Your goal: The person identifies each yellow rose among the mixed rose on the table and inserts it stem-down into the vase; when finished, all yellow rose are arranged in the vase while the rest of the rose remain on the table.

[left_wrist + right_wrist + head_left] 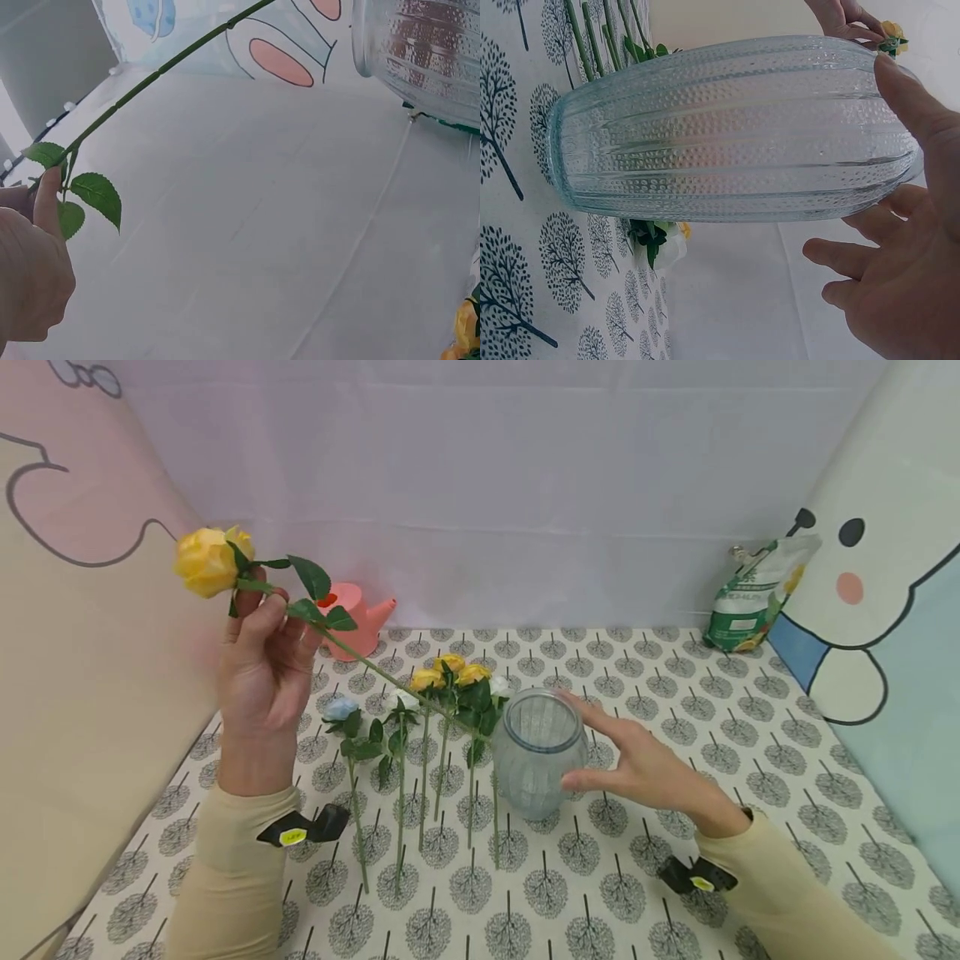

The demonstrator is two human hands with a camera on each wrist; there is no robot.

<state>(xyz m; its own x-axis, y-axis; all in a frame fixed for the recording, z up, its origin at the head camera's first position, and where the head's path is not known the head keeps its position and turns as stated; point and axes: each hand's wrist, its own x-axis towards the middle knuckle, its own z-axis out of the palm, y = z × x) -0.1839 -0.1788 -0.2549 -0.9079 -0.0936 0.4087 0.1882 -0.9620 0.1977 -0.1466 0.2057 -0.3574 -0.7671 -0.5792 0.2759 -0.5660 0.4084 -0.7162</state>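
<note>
sleeves, cream-coloured, are coming in from the bottom edge, each with a small black clip at the cuff. right hand (pixel 645 768) is lying against the right side of the glass vase (pixel 536 764), fingers straight and spread, palm facing the ribbed wall; the wrist view is showing the thumb (pixel 915 105) resting along the dotted glass up near the rim while the other fingers are hovering just off it, nothing curled round it. vase is standing upright on the tree-print tablecloth (pixel 750 760), roughly mid-table, mouth open upward.

just left of the vase, loose flower stems (pixel 420 777) are lying in a row on the cloth, heads pointing away from the person: yellow buds (pixel 450 672) clustered nearest the vase, a white one beside them, a pale blue rose (pixel 341 707) furthest left.

left hand (pixel 262 672) is lifted well above the cloth, fingers curled and pinching the yellow rose (pixel 210 560) at the stem just under the bloom, among the leaves. stem is slanting down to the right, its lower end reaching the vase's rim; whether it is inside the mouth, can't tell.

further back, a pink watering can (pixel 356 614) is sitting by the rear wall, and a green-and-white bag (pixel 753 597) is leaning in the far right corner.
</note>
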